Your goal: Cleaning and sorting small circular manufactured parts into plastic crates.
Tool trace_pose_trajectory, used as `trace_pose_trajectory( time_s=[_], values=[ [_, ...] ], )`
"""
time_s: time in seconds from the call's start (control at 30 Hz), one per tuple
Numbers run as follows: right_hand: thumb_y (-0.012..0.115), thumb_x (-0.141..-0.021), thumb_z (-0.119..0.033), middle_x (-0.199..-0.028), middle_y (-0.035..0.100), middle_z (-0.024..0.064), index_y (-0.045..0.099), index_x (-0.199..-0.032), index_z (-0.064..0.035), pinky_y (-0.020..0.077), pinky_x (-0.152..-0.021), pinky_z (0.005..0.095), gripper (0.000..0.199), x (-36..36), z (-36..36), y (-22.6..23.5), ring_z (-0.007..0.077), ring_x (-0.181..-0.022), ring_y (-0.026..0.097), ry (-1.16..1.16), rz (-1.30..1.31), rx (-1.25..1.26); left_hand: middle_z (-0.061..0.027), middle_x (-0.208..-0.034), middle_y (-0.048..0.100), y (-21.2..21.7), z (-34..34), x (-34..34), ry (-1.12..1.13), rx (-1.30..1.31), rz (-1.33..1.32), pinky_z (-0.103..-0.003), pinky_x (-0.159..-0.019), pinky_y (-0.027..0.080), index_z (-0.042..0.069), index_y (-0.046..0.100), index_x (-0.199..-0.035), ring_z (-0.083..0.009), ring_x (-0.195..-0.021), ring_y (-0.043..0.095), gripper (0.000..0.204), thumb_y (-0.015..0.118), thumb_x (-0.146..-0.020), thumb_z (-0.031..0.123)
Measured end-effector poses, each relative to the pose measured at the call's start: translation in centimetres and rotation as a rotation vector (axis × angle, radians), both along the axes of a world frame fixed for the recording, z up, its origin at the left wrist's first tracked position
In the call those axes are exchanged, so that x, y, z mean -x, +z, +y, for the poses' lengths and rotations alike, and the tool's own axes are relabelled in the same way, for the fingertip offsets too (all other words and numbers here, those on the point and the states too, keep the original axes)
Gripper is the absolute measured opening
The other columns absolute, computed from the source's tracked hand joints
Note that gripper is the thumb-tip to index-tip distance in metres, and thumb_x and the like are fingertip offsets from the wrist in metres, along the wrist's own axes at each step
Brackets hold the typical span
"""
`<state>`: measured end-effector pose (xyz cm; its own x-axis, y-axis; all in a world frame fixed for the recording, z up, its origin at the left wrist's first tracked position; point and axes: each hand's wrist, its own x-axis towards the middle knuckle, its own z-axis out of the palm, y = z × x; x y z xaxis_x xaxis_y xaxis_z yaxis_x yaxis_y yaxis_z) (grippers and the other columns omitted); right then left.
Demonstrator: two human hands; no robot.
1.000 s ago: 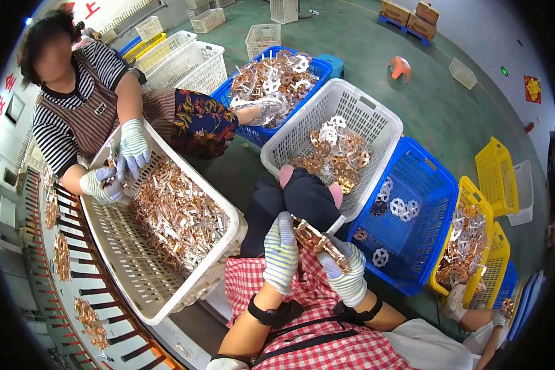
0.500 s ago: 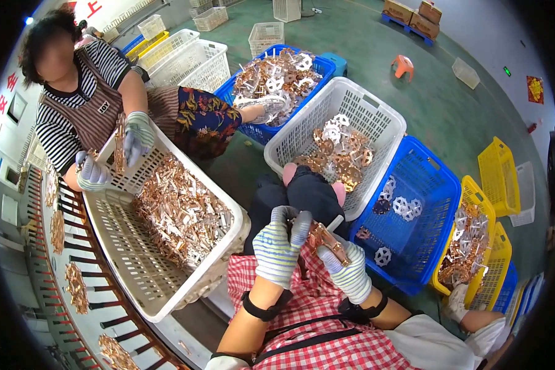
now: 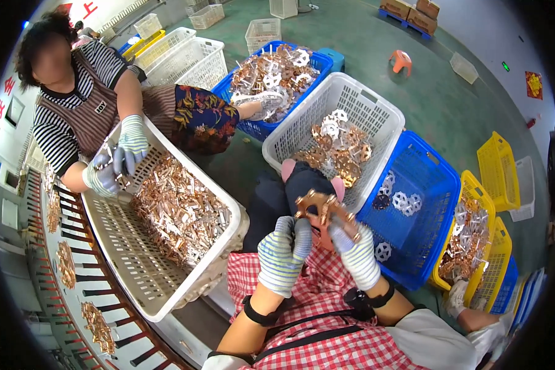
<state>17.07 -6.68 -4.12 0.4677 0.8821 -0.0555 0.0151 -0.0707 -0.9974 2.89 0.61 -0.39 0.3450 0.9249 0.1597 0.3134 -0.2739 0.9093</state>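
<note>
By the right hand (image 3: 361, 260), one copper-coloured metal part (image 3: 329, 211) is grasped at eleven o'clock. Left hand (image 3: 282, 256) half-curled at its seven; hold cannot be told. Outward from part: one grey crate (image 3: 382, 114) at twelve, one blue crate (image 3: 428, 228) at three, one off-white crate (image 3: 135, 271) at nine.

light is bright (the copper-coloured part (image 3: 325, 205) gleams), and straight lines bend toward black corners.

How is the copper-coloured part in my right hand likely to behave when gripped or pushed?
The part in your right hand is probably stiff, as it looks metallic and shows no sag. Its shiny surface may feel slippery. If pushed, it would likely slide or catch rather than roll, given its uneven, knobbed outline.
</note>
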Motion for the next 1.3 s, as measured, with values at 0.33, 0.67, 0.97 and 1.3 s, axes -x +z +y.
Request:
trace_pose_trajectory(
  time_s=[0.33,0.67,0.97,1.3],
  values=[
    [0.06,-0.086,-0.023,-0.077,0.066,0.0145,0.061,-0.113,-0.0044,0.0499,-0.059,0.0354,0.033,1.6,-0.9,-0.4,0.0304,-0.067,0.065,0.193,-0.348,-0.042,-0.0149,-0.068,0.064,-0.3,1.6,-0.1,-0.027,-0.178,0.163,-0.038,-0.051,0.048,0.006,0.058,-0.091,-0.0318,-0.06,0.063,0.024,0.062,-0.085,0.029],
    [0.058,-0.09,-0.028,-0.081,0.056,-0.0013,0.056,-0.12,-0.0013,0.0385,-0.055,0.0222,0.04,-5.7,2.8,3.2,0.0063,-0.065,0.048,-0.385,-0.225,-0.158,-0.0044,-0.067,0.054,-0.2,-1.7,3.7,-0.028,0.152,-0.283,-0.028,-0.059,0.044,0.002,0.057,-0.095,-0.0135,-0.061,0.053,0.014,0.048,-0.093,0.013],
    [0.057,-0.091,-0.034,-0.073,0.055,-0.004,0.058,-0.096,-0.0083,0.0358,-0.047,0.0185,0.027,-8.6,7.2,-3.2,0.0032,-0.056,0.046,-0.207,0.119,-0.041,-0.0121,-0.115,0.046,4.8,6.1,19.4,0.594,0.392,-1.115,-0.042,-0.098,0.038,0.004,0.044,-0.12,-0.0257,-0.106,0.047,0.067,0.063,-0.08,0.055],
    [0.053,-0.091,-0.029,-0.125,0.052,0.0118,0.043,-0.133,-0.0003,0.0401,-0.095,0.0308,0.053,-10.1,10.9,-4.3,0.019,-0.111,0.052,-0.059,-0.304,-0.258,-0.0168,-0.147,0.024,5.0,5.9,32.7,0.835,0.042,-1.455,-0.044,-0.111,0.025,0.003,0.02,-0.141,-0.0301,-0.138,0.022,0.091,0.065,-0.079,0.051]
  ],
)
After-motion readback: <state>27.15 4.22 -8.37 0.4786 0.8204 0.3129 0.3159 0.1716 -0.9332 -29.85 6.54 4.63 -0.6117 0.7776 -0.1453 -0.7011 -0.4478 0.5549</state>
